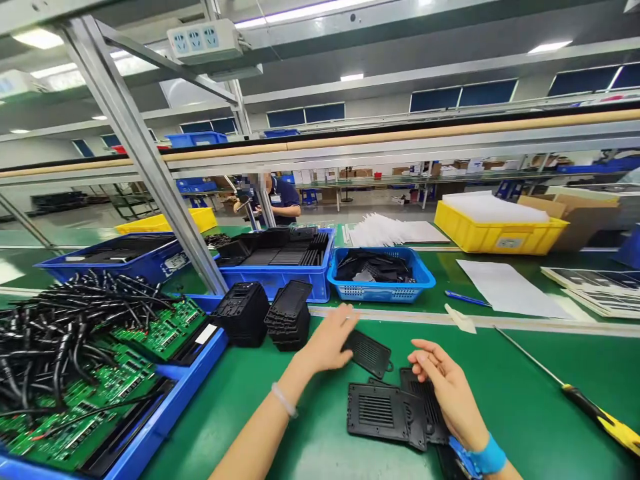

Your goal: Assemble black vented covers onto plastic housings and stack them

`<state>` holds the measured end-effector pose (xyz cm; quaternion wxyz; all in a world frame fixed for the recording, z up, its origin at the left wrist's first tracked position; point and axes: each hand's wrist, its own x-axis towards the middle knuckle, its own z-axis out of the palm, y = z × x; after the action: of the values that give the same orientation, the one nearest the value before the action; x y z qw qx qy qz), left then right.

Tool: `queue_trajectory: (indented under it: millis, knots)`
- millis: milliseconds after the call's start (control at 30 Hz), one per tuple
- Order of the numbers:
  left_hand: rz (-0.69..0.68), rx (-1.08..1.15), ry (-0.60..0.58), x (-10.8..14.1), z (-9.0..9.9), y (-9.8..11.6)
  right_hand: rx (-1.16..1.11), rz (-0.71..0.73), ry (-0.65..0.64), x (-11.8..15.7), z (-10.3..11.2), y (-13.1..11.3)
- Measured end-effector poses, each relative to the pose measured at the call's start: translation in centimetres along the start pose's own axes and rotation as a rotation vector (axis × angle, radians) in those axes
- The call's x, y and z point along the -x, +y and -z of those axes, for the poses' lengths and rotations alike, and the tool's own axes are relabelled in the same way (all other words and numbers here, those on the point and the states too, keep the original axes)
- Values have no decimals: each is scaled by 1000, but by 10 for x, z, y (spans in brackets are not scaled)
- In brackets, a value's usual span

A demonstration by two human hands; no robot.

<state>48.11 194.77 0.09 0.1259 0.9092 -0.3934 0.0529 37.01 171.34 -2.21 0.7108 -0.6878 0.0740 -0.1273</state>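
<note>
My left hand (pixel 330 340) is open, with its fingers spread over the green bench beside a black slotted plastic cover (pixel 370 353). Its fingertips overlap one end of that cover in view, and I cannot tell whether they touch it. My right hand (pixel 447 393) hovers at a loose pile of black plastic covers (pixel 377 410), fingers lightly curled and apart, with nothing visible in them. It partly hides the covers at the pile's right side. Two upright stacks of similar black covers, a left stack (pixel 243 313) and a right stack (pixel 289 315), stand beyond my left forearm.
At left, a blue bin (pixel 200 373) holds green circuit boards (pixel 120 387) with black cables. Behind the stacks are a blue crate (pixel 280 273) of black parts and a blue basket (pixel 383 291). A screwdriver (pixel 575 393) lies at right. A metal post (pixel 145 153) rises at left; a person (pixel 285 200) sits beyond.
</note>
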Motion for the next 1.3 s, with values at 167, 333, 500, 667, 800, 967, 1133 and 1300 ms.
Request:
queue_trajectory:
  millis: [167,333,500,667,800,967,1133,1300]
  knots:
    - [-24,227,-295,-20,-38,-2,70,17,-136,-25,-3,-14]
    - [203,294,25,-1,-31,-2,586,370,-117,-114,-9,-42]
    - [469,1151,310,29,-30,22,1323,458,-59,-215,-30,-58]
    - [687,1772,423,52,-22,44,1380,431,-66,-249,-42,-58]
    - [828,1771,403,63,-13,50,1311,536,15,-226,-39,-63]
    - [796,1668,348,65,-20,58,697,432,-49,-141,-37,-56]
    - [673,1486,368,63,-31,75,412,206,-371,-47,-45,-34]
    - [617,1494,345,64,-38,91,417,177,-401,-13,-44,-19]
